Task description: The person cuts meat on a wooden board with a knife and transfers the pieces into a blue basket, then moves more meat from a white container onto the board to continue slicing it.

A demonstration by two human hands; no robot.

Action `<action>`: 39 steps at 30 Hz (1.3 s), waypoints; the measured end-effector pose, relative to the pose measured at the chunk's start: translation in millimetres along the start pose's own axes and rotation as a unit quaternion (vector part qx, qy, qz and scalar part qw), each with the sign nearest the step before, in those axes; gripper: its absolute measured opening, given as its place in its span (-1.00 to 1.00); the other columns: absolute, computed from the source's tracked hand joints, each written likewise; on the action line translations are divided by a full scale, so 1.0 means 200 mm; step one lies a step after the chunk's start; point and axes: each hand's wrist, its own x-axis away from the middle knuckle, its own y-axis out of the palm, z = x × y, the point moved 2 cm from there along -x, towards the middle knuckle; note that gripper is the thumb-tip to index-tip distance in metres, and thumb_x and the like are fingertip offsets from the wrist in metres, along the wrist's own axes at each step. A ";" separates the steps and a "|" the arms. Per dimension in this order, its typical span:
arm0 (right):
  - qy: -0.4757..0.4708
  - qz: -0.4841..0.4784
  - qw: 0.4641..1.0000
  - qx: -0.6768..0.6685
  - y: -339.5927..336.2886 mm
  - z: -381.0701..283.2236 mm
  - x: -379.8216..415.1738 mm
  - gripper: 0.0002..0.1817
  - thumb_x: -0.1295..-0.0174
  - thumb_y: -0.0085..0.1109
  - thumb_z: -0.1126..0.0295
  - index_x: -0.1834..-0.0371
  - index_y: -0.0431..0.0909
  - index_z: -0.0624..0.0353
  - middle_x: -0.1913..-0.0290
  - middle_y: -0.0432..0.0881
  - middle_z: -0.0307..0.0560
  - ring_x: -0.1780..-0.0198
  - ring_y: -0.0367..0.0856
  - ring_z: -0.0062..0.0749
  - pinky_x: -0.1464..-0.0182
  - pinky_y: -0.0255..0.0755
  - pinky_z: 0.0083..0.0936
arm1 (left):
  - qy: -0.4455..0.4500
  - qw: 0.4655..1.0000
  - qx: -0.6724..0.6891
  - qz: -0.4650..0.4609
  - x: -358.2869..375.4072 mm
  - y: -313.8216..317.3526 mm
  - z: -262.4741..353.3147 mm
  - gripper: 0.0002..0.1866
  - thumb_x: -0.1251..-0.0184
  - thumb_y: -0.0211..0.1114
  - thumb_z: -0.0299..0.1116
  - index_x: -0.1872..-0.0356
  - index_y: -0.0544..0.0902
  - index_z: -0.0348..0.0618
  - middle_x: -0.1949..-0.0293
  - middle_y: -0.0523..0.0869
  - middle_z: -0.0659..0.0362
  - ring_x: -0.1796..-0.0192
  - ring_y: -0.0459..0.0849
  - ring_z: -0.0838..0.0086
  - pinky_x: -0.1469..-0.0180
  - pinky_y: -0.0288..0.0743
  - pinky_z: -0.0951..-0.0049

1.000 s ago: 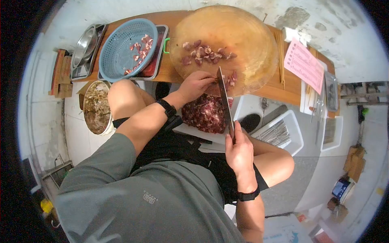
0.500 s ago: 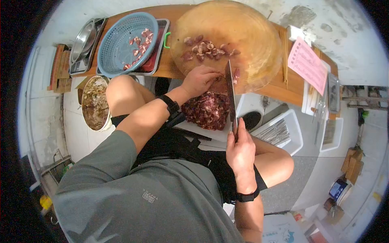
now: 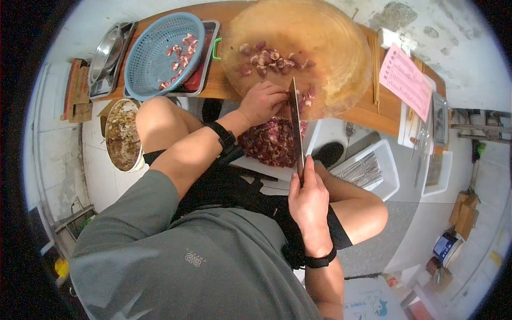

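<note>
Right hand [image 3: 309, 201] clamped around knife [image 3: 296, 125], blade pointing far; left hand [image 3: 261, 102] beside it, fingers curled together; meat chunks [image 3: 274, 62] dark red, pale-patched.

We see a white wall with grey stained patches [image 3: 397, 16] rising behind a long brown wooden table [image 3: 368, 116], whose edge looks curved in this wide view. To our left, a pale, grimy wall with straight seams [image 3: 63, 138] meets light, smooth floor tiles [image 3: 102, 160]. On our right, a grey speckled floor section [image 3: 392, 224] borders paler flooring, and a dark metal rack [image 3: 482, 126] stands near the whitish right-hand wall [image 3: 493, 202]. Pale light reaches the walls and floor, while deeper shade lies beneath the table.
</note>
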 end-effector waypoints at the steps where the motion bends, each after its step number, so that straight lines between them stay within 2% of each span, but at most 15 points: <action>1: 0.002 -0.001 1.000 0.000 0.00 0.00 0.00 -0.40 -0.36 0.20 0.34 -0.44 0.36 0.30 0.22 0.70 0.29 0.29 0.73 0.18 0.23 0.64 -0.02 | 0.000 1.000 0.002 -0.001 0.00 0.00 0.00 -0.79 -0.09 0.41 -0.45 0.20 0.75 -0.11 0.10 0.75 0.17 0.04 0.67 0.19 -0.05 0.57 0.23; 13: 0.033 -0.048 0.998 0.023 0.05 -0.03 -0.10 -0.40 -0.40 0.14 0.30 -0.46 0.31 0.30 0.19 0.69 0.31 0.30 0.72 0.24 0.27 0.65 0.04 | 0.021 0.999 0.025 -0.001 0.00 0.02 -0.04 -0.75 -0.10 0.40 -0.47 0.15 0.74 -0.14 0.05 0.72 0.11 0.01 0.64 0.12 -0.08 0.56 0.18; 16: 0.017 -0.028 0.999 0.023 0.16 -0.02 -0.21 -0.38 -0.41 0.11 0.24 -0.49 0.26 0.23 0.19 0.69 0.27 0.29 0.72 0.24 0.28 0.65 0.04 | 0.022 0.999 0.026 -0.024 0.01 0.03 -0.05 -0.74 -0.10 0.40 -0.48 0.13 0.74 -0.16 0.01 0.70 0.05 -0.05 0.64 0.08 -0.12 0.55 0.15; 19: 0.044 -0.016 0.997 0.062 0.21 -0.05 -0.27 -0.38 -0.43 0.06 0.16 -0.51 0.24 0.09 0.16 0.70 0.22 0.26 0.73 0.24 0.23 0.64 0.07 | 0.019 0.999 0.027 0.002 -0.03 0.01 -0.04 -0.73 -0.10 0.39 -0.49 0.12 0.74 -0.18 -0.03 0.69 0.00 -0.09 0.64 0.03 -0.16 0.55 0.12; 21: 0.049 -0.024 0.997 0.061 0.18 -0.05 -0.24 -0.38 -0.43 0.06 0.17 -0.51 0.24 0.10 0.16 0.70 0.22 0.27 0.72 0.25 0.23 0.64 0.08 | -0.004 0.998 0.044 0.041 -0.03 -0.01 0.00 -0.75 -0.11 0.38 -0.49 0.14 0.74 -0.20 -0.06 0.67 -0.04 -0.12 0.64 -0.01 -0.18 0.55 0.10; 25: 0.042 -0.031 0.997 0.060 0.12 -0.01 -0.14 -0.38 -0.42 0.11 0.21 -0.49 0.26 0.16 0.19 0.71 0.24 0.29 0.72 0.26 0.22 0.63 0.08 | 0.011 0.998 0.038 0.039 -0.03 0.00 -0.03 -0.78 -0.10 0.38 -0.49 0.18 0.73 -0.20 -0.05 0.69 -0.03 -0.10 0.64 -0.01 -0.19 0.55 0.10; 31: 0.011 0.001 0.997 0.071 0.10 0.01 -0.06 -0.39 -0.38 0.17 0.28 -0.46 0.30 0.25 0.21 0.72 0.28 0.27 0.74 0.22 0.23 0.65 0.03 | 0.020 0.999 0.027 -0.004 -0.01 -0.02 0.00 -0.83 -0.11 0.38 -0.42 0.24 0.71 -0.14 0.03 0.72 0.09 -0.04 0.65 0.09 -0.11 0.55 0.13; 33: 0.026 -0.019 0.996 0.077 0.10 0.00 -0.08 -0.35 -0.38 0.16 0.28 -0.50 0.24 0.22 0.18 0.72 0.30 0.25 0.74 0.25 0.21 0.65 0.06 | 0.015 0.999 0.002 -0.045 0.00 -0.03 0.02 -0.82 -0.13 0.35 -0.38 0.22 0.70 -0.11 0.08 0.71 0.13 -0.04 0.65 0.13 -0.08 0.54 0.15; 37: 0.019 -0.007 0.996 0.083 0.11 -0.02 -0.20 -0.32 -0.39 0.16 0.29 -0.54 0.19 0.19 0.15 0.70 0.31 0.26 0.73 0.27 0.23 0.64 0.08 | 0.022 0.999 -0.013 -0.043 0.00 -0.04 0.02 -0.83 -0.14 0.34 -0.37 0.23 0.69 -0.10 0.12 0.70 0.13 -0.04 0.64 0.14 -0.06 0.53 0.15; 39: 0.028 0.015 0.996 0.080 0.08 -0.04 -0.22 -0.38 -0.40 0.15 0.28 -0.47 0.26 0.26 0.17 0.69 0.34 0.21 0.71 0.30 0.19 0.61 0.06 | 0.022 0.999 0.005 -0.041 -0.01 -0.04 -0.03 -0.83 -0.14 0.33 -0.37 0.23 0.68 -0.10 0.11 0.70 0.14 -0.02 0.64 0.14 -0.06 0.52 0.14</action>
